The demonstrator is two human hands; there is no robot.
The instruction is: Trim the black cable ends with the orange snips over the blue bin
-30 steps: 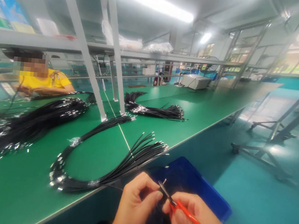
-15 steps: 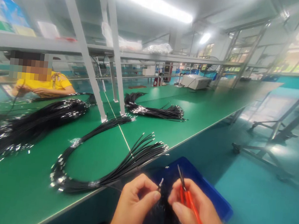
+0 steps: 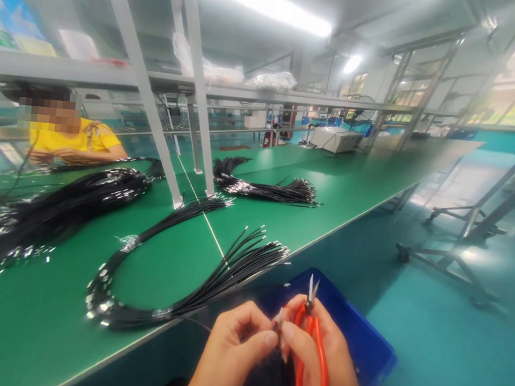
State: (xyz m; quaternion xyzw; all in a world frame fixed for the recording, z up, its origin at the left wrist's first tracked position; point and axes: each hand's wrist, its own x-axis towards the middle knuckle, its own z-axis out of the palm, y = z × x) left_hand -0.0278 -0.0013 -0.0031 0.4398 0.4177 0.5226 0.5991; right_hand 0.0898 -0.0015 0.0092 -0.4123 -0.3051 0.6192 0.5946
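Over the table's front edge, my left hand point(image 3: 240, 346) pinches the end of a black cable point(image 3: 277, 323) between thumb and forefinger. My right hand point(image 3: 322, 348) holds red-handled scissors point(image 3: 322, 375), their blades pointing up and slightly apart. Its thumb and forefinger meet at the cable's tip, close against my left fingertips. A curved bundle of black cables point(image 3: 136, 318) with pale tips lies on the green table point(image 3: 172, 270), left of my hands. Below my hands stands a blue bin point(image 3: 372, 350); its contents are mostly hidden.
Another bundle of black cables point(image 3: 266, 192) lies farther back, and a large pile of cables point(image 3: 69, 205) is at left. A person in a yellow top point(image 3: 80, 139) sits across the table. Metal posts point(image 3: 204, 109) carry a shelf point(image 3: 267, 97). A wheeled frame point(image 3: 457, 248) stands at right.
My right hand has moved left to meet my left fingers at the cable tip. The scissors have swung more upright, with their blades now apart. The left hand has barely moved.
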